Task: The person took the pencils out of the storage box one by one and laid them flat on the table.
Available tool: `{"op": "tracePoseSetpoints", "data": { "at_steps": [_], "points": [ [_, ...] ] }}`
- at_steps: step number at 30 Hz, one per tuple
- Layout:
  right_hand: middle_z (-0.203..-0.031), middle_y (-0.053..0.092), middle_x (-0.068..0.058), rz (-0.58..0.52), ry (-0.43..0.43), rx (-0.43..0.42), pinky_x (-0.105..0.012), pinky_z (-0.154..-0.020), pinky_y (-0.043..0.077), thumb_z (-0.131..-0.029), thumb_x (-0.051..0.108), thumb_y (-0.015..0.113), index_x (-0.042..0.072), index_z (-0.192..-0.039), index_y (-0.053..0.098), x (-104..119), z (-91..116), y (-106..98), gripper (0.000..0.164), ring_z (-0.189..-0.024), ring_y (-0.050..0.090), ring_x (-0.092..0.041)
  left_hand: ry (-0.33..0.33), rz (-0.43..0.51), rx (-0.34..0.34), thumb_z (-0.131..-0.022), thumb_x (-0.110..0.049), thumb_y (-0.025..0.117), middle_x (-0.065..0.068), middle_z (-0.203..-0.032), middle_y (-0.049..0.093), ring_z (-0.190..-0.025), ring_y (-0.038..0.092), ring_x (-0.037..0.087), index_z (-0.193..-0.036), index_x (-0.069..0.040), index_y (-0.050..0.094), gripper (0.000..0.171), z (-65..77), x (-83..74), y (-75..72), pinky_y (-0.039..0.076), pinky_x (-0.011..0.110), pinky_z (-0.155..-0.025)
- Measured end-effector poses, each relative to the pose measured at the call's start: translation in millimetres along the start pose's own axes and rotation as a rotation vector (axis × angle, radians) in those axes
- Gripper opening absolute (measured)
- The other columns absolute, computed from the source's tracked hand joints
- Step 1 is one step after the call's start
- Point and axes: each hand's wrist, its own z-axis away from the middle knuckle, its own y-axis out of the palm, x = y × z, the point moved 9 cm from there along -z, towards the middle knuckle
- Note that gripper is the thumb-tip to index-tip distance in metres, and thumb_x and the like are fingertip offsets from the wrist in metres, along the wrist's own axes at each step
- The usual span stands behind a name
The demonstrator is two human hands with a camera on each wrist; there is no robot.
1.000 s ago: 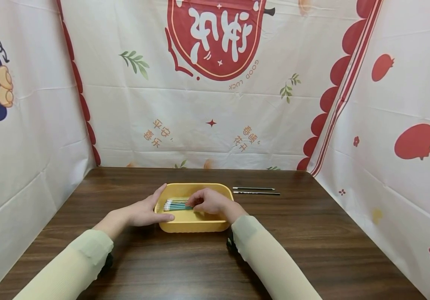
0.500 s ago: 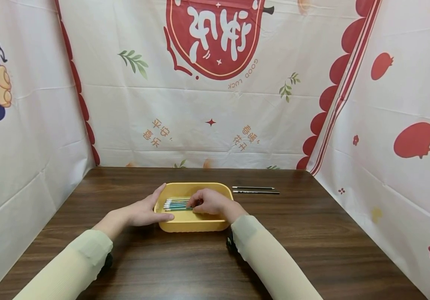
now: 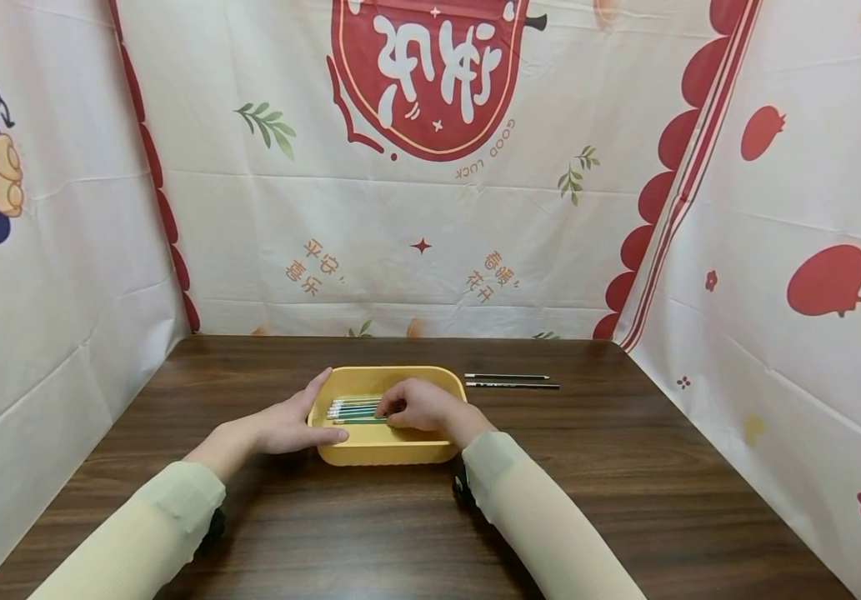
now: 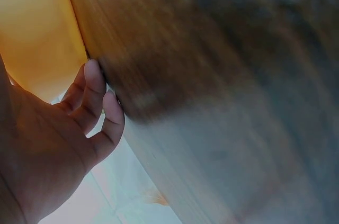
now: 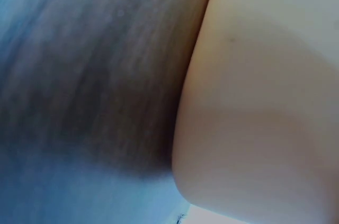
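A yellow plastic bin [image 3: 388, 454] stands on the table, with several green and teal pencils [image 3: 351, 408] lying side by side in it, pale ends to the left. My left hand [image 3: 283, 425] grips the bin's left end, thumb over the near rim; the left wrist view shows its fingers [image 4: 95, 83] bent against the bin's side. Inside the bin, my right hand [image 3: 422, 406] pinches the nearest green pencil [image 3: 362, 422], which lies slightly apart from the row. That pencil's right end is hidden by the hand. Only the bin's wall [image 5: 249, 86] fills the right wrist view, without the hand.
Two dark pencils [image 3: 508, 381] lie parallel on the brown wooden table [image 3: 625, 500], just right of the bin's far corner. A printed white cloth [image 3: 430, 208] hangs behind the table and along both sides.
The nearest green pencil has come slightly toward me and to the right, parting from the row, with my right fingers on it. My left hand and the bin stay in place.
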Motion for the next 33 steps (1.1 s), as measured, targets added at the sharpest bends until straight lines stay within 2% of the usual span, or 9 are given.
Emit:
{"op": "tracePoseSetpoints", "data": {
  "at_steps": [8,16,21,26,33],
  "points": [
    [-0.092,0.072,0.005,-0.047,0.024,-0.006,-0.024,-0.076,0.051,-0.098,0.002,0.075,0.018,-0.108,0.085,-1.3,1.4,-1.3,0.021,-0.082,0.059,-0.010,-0.003,0.008,0.001,-0.094,-0.072,0.073,0.028,-0.182,0.015,-0.165,0.026,0.049,-0.177,-0.018,-0.008,0.128,0.9,-0.8,-0.1,0.029,0.071,-0.129],
    [-0.092,0.071,0.003,-0.123,0.026,-0.022,-0.024,-0.074,0.051,-0.096,-0.003,0.074,0.015,-0.108,0.084,0.5,3.1,-1.6,0.023,-0.082,0.059,-0.011,-0.002,0.008,-0.003,-0.094,-0.071,0.073,0.029,-0.181,0.016,-0.165,0.027,0.049,-0.177,-0.018,-0.008,0.128,0.3,-0.2,0.2,0.028,0.071,-0.129],
    [-0.103,0.077,0.002,-0.171,0.055,-0.033,-0.025,-0.080,0.052,-0.097,-0.001,0.075,0.015,-0.111,0.083,-0.6,4.1,-1.4,0.023,-0.088,0.060,-0.012,0.008,0.009,-0.005,-0.095,-0.070,0.074,0.029,-0.181,0.016,-0.166,0.026,0.048,-0.177,-0.017,-0.007,0.127,0.1,-0.4,0.5,0.028,0.070,-0.130],
    [-0.116,0.080,0.006,-0.155,0.057,-0.043,-0.027,-0.086,0.051,-0.099,0.002,0.073,0.020,-0.120,0.084,-1.6,3.6,-2.5,0.030,-0.094,0.060,-0.011,0.012,0.001,-0.009,-0.094,-0.070,0.074,0.030,-0.181,0.017,-0.166,0.026,0.048,-0.178,-0.017,-0.007,0.127,0.5,-0.6,-0.1,0.028,0.069,-0.130],
    [-0.110,0.080,0.008,-0.164,0.040,-0.056,-0.023,-0.079,0.050,-0.102,0.008,0.077,0.023,-0.117,0.086,-1.6,2.3,-4.7,0.022,-0.086,0.058,-0.008,0.013,0.000,-0.007,-0.095,-0.070,0.074,0.030,-0.180,0.018,-0.165,0.028,0.048,-0.178,-0.017,-0.007,0.127,0.9,-1.7,0.0,0.029,0.069,-0.130]
  ]
}}
